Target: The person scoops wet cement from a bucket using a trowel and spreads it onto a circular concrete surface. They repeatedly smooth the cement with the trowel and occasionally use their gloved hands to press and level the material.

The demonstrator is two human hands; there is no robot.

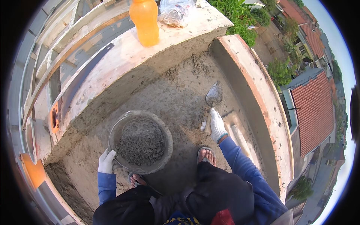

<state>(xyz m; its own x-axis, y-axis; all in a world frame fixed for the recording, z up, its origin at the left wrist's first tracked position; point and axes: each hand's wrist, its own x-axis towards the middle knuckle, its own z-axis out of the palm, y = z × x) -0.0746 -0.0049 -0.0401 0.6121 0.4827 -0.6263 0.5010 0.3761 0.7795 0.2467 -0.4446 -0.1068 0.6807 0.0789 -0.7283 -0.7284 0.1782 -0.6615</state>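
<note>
My gloved left hand (106,162) is closed on the handle at the left side of a bucket (165,150), which holds grey, lumpy wet mortar (140,144). My gloved right hand (217,123) grips a trowel (213,95), its blade coated in grey mix and held over the rough cement floor (180,108) of a walled ledge. Beside that hand are some small white pieces (203,125) and a pale worn strip (240,140) along the floor. My sandalled feet (206,155) stand below, near the bucket.
Low walls (247,71) bound the ledge. On the upper wall stand an orange bottle (144,24) and a plastic bag (176,11); a hand saw (56,118) lies toward its left end. A frame structure (52,60) is at left. Trees and tiled roofs (311,108) show below at right.
</note>
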